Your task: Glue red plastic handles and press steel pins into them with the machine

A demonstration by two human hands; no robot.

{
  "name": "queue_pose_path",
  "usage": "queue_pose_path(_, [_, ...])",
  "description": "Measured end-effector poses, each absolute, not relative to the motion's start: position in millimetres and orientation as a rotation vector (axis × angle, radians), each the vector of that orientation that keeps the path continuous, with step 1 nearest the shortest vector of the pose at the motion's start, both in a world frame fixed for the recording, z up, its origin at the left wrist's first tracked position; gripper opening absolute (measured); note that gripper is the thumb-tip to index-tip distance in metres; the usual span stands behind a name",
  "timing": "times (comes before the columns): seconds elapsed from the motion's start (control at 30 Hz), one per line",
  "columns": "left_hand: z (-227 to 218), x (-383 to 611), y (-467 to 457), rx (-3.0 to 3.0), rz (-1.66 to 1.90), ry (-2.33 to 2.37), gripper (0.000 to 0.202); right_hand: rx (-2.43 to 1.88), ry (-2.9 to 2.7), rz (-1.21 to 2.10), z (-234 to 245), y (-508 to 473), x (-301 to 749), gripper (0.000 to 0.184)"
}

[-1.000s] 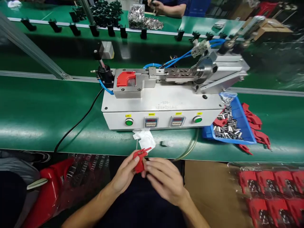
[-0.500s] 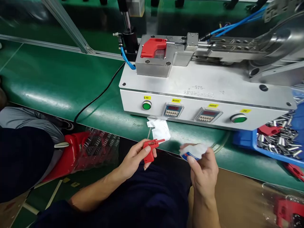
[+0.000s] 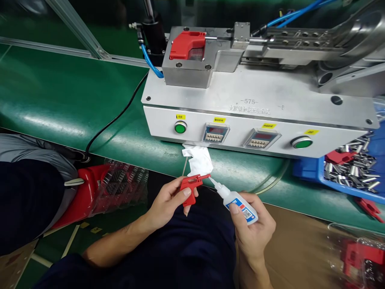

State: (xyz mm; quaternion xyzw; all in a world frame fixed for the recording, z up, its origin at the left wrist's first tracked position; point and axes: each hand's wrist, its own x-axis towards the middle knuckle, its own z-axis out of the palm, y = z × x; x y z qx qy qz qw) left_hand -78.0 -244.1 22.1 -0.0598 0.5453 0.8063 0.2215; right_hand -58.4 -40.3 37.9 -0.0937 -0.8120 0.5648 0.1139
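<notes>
My left hand (image 3: 170,200) is closed around the grip of a red pistol-shaped plastic part (image 3: 190,189), whose thin barrel points right. In my right hand (image 3: 255,224) is a white glue bottle (image 3: 240,205) with a blue and red label. Its narrow nozzle tilts up and left, with the tip at the end of the red barrel; whether they touch I cannot tell. Just behind the red part lies a crumpled white tissue (image 3: 201,161) on the green bench, beside a thin metal rod (image 3: 185,165).
A grey press machine (image 3: 255,90) with green buttons stands behind my hands, a similar red part (image 3: 187,45) seated in its fixture. On the right, a blue bin (image 3: 309,170) holds shiny metal pieces. At left are another person's leg (image 3: 33,152) and a red stool (image 3: 81,196).
My right hand has turned the glue bottle, bringing its nozzle left to the red barrel's tip. My left hand keeps its grip. The view has shifted slightly.
</notes>
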Motion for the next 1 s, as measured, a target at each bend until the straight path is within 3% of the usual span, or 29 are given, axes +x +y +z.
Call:
queue_pose_path(0.43, [20.2, -76.9, -242.5, -0.150, 2.187, 1.553, 0.032, -0.150, -2.397, 1.621, 39.9, -38.4, -61.6, 0.009])
queue_pose_path(1.0, [19.7, -77.2, -242.4, -0.143, 2.200, 1.522, 0.029, -0.204, -2.437, 1.572, 41.0, -38.8, -60.2, 0.014])
